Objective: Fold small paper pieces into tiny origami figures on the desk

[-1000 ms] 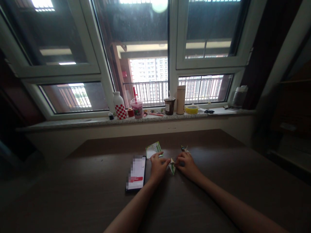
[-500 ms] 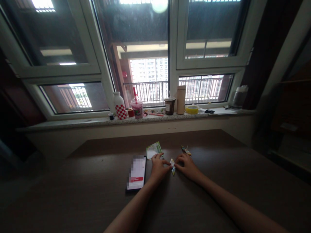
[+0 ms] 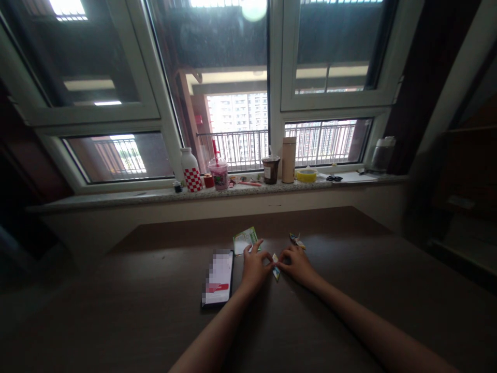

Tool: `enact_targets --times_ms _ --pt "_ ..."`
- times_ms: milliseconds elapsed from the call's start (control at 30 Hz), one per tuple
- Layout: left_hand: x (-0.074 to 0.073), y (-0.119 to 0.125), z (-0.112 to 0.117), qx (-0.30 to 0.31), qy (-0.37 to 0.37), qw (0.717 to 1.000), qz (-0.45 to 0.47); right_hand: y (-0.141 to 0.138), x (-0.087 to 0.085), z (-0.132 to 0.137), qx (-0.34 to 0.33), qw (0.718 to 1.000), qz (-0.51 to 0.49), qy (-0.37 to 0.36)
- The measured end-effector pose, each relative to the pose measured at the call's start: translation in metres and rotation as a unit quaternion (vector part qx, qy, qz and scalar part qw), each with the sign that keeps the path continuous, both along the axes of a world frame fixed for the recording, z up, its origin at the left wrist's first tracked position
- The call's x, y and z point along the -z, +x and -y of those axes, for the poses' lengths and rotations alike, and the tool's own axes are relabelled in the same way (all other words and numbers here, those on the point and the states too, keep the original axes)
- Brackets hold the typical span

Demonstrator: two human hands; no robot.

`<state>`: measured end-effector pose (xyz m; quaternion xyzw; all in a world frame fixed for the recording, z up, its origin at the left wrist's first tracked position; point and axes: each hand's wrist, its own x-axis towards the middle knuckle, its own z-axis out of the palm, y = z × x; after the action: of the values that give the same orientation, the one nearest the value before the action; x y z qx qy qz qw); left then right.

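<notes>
A small diamond-shaped piece of folded paper [image 3: 276,274], white with yellow and blue print, lies between my hands over the brown table. My left hand [image 3: 255,266] pinches its left side with thumb and forefinger, the other fingers raised. On the opposite side my right hand [image 3: 298,265] pinches it too, fingers curled, so the paper's middle is partly covered by fingertips. Just beyond my right hand lies another folded patterned paper piece [image 3: 297,240]. Behind my left hand is a green-and-white printed paper packet [image 3: 244,241], partly hidden by the fingers.
A phone [image 3: 218,280] with a lit screen lies left of my left forearm on the table [image 3: 135,321]. Along the windowsill [image 3: 155,195] stand a checkered bottle [image 3: 192,171], a pink cup [image 3: 218,173], a dark drink cup [image 3: 271,170], a tan flask [image 3: 288,160] and yellow tape [image 3: 306,176].
My fingertips have drawn closer together over the folded paper, covering more of its middle. The fingers of my left hand have lifted slightly. Other things stay in place.
</notes>
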<state>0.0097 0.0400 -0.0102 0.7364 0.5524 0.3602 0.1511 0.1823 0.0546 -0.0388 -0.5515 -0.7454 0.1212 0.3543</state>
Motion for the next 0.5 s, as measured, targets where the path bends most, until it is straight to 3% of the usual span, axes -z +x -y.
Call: enact_targets --times_ms 500 --pt "-0.009 -0.011 -0.006 0.012 -0.032 0.999 -0.038 0.004 -0.013 0.003 -0.017 0.998 -0.007 -0.063"
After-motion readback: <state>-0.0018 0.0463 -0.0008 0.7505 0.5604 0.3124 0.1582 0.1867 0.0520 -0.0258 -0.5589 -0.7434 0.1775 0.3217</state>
